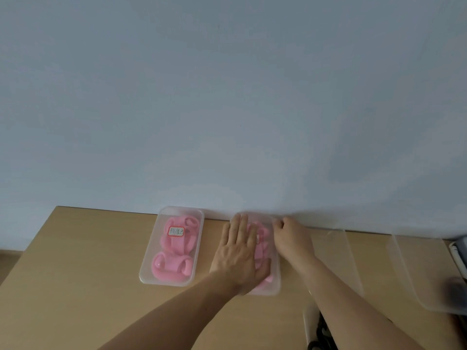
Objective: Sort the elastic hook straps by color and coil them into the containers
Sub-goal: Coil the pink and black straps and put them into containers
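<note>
Elastic hook straps (pixel 174 248), all pink and rolled into coils, show in the head view inside a clear lidded container (pixel 149 275) that stands on the wooden table (pixel 75 274) near its far edge. A small red-edged label (pixel 176 231) sits on that container's top; its writing is too blurred to read.

Just to the right, apart from the first, lies a second clear container (pixel 276 281) with more pink straps (pixel 263 239) visible through it. The left hand (pixel 240 251) lies flat on its top, fingers straight and together, pointing toward the wall, palm pressing down over the left half. The right hand (pixel 288 236) is at the container's far right corner with its fingers curled under. Whether they pinch the rim or only press on it cannot be told from this angle.

Further right on the table stand two more clear trays, one near the right forearm (pixel 341 256) and one close to the table's right end (pixel 417 269), both holding no straps that I can see. A pale blue-grey wall (pixel 227 97) fills the upper part of the view. Something dark (pixel 321 332) shows low beside the right forearm, too unclear to identify.
</note>
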Available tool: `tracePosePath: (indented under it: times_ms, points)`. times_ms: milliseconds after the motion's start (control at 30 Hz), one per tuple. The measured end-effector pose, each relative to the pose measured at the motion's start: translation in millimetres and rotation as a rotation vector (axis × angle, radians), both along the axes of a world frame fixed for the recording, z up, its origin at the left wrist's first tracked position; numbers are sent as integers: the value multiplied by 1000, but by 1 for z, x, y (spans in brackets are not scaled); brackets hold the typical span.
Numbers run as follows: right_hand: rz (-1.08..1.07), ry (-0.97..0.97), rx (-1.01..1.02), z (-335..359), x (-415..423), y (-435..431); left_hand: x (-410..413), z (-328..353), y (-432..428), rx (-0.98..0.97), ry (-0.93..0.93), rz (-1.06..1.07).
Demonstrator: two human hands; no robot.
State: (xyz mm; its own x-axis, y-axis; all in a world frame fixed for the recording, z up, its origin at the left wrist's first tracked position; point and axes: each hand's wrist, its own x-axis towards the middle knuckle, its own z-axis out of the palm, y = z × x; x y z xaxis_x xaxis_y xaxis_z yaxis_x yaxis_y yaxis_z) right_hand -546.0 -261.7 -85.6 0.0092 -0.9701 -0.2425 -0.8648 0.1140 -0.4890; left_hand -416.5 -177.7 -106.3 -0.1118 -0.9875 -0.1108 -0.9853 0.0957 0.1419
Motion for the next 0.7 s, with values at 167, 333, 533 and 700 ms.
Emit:
tracePosePath:
  times_ms: [167,333,533,700]
  points:
    - [-22,0,-29,-8,8,-9,0,-2,-2,-6,-3,-28]
    - [-42,-1,60,1,9,-11,0,-4,-3,2,-25,-17]
    - [14,4,88,2,-12,51,-1,-7,-4,19,-8,13]
    - [-2,-42,109,10,-12,61,-1,-7,-5,25,-3,13]
